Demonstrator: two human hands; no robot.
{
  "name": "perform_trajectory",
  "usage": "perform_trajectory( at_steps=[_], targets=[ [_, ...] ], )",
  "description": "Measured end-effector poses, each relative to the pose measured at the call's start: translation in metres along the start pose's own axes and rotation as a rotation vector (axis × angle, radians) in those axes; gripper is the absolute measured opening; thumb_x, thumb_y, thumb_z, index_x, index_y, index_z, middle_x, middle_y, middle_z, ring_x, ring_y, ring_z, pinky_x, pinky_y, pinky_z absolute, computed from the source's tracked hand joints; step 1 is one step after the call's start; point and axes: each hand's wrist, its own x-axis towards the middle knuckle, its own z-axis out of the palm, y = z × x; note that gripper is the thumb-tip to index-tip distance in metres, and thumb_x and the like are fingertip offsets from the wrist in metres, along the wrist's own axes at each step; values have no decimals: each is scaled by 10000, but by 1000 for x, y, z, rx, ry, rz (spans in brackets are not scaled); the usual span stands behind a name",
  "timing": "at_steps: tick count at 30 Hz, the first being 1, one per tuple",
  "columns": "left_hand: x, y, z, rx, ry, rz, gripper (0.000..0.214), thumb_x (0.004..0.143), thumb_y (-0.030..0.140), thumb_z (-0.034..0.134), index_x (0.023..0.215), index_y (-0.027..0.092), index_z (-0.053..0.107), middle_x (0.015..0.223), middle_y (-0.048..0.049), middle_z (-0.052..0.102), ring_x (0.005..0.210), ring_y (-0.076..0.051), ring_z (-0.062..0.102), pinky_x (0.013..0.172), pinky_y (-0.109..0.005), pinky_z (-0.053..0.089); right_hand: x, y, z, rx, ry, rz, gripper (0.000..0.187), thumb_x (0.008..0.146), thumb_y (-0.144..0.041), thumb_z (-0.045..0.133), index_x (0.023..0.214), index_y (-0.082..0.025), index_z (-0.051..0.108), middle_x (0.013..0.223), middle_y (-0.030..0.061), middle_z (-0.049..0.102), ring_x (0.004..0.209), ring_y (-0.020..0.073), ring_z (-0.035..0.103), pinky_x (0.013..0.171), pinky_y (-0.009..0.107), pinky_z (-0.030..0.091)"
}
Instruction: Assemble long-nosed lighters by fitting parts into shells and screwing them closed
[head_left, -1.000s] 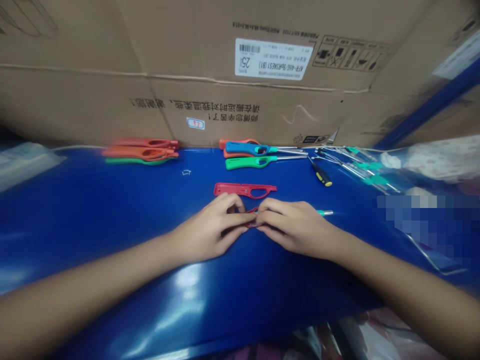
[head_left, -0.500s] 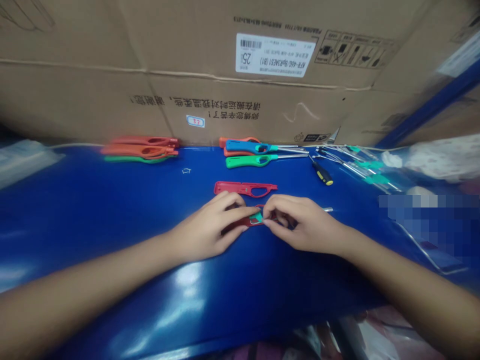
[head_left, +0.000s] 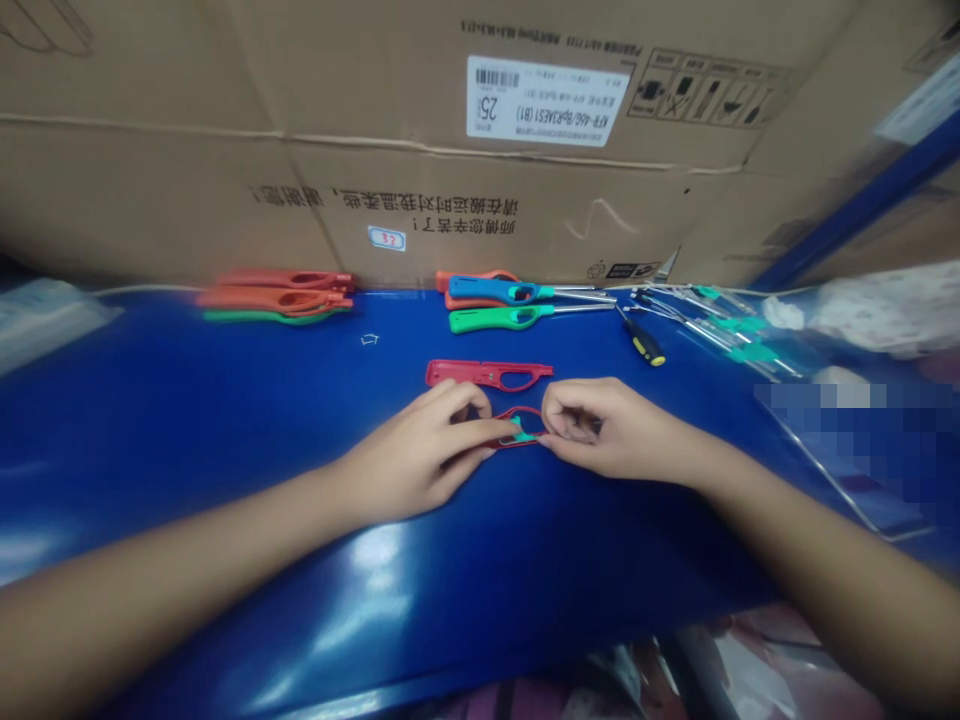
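Red handle shell (head_left: 519,408) between my hands, left hand (head_left: 439,445) half-curled holding it, right hand (head_left: 619,430) curled at its edge, grip unclear

We see red on 2 casing halves (head_left: 461,374), teal on the small insert (head_left: 523,435) — plain blue on the tabletop (head_left: 225,420), black and yellow on the screwdriver (head_left: 643,344).

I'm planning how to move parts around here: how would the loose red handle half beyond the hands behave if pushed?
The red handle half looks like thin moulded plastic, so it's probably light and fairly stiff. Lying flat on the glossy blue table, it would likely slide rather than roll. Sitting so low, it seems unlikely to tip.
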Motion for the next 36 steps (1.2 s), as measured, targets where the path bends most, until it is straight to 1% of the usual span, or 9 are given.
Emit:
perform_trajectory(
  at_steps=[3,8,10,18,24,28,32,36],
  targets=[
    [-1,1,0,22,6,8,315,985,167,527,1263,236,658,1109,-93,555,1035,-204,539,926,-365,488,0,0,-1,-38,-4,-51,233,861,-147,651,739,-198,459,676,-52,453,610,84,414,564,213,340],
    [-1,2,-1,64,2,20,303,990,171,516,1242,243,667,1109,-92,550,1020,-206,543,899,-365,496,-1,0,-1,-18,3,-55,250,888,-162,654,754,-197,446,907,0,463,694,87,439,602,210,381],
    [0,2,-1,65,-1,20,301,992,174,514,1243,242,666,1109,-92,549,1022,-206,542,898,-364,496,-1,0,-1,-6,-7,-53,254,894,-160,652,757,-198,441,946,8,461,703,87,440,604,210,383],
    [0,1,0,58,-14,15,303,998,179,504,1248,244,664,1108,-94,551,1026,-207,542,896,-361,494,-1,0,0,-10,-12,-57,271,901,-162,655,751,-196,432,957,6,474,681,81,428,595,215,373],
    [0,2,-1,55,-5,-9,276,997,194,513,1222,240,665,1064,-81,585,1002,-203,564,888,-352,486,0,1,1,-8,-9,-44,300,914,-195,646,727,-201,411,956,19,504,720,99,463,604,229,383],
    [0,3,-1,83,-17,-29,283,1008,219,505,1257,252,636,1113,-75,642,1033,-208,590,916,-370,478,1,3,1,8,17,-39,312,902,-212,665,720,-200,412,963,24,515,720,101,463,606,234,391],
    [0,3,-1,77,-9,-56,288,1001,216,513,1274,215,603,1165,-72,689,1082,-217,606,954,-384,471,2,7,1,26,62,-31,258,891,-216,679,753,-195,463,932,12,500,668,84,434,588,227,392],
    [0,3,-2,102,8,-73,329,979,213,531,1304,200,584,1206,-81,695,1105,-234,610,956,-401,481,2,8,0,14,84,-32,215,887,-210,681,782,-191,495,918,13,507,677,85,448,593,224,398]
  ],
)
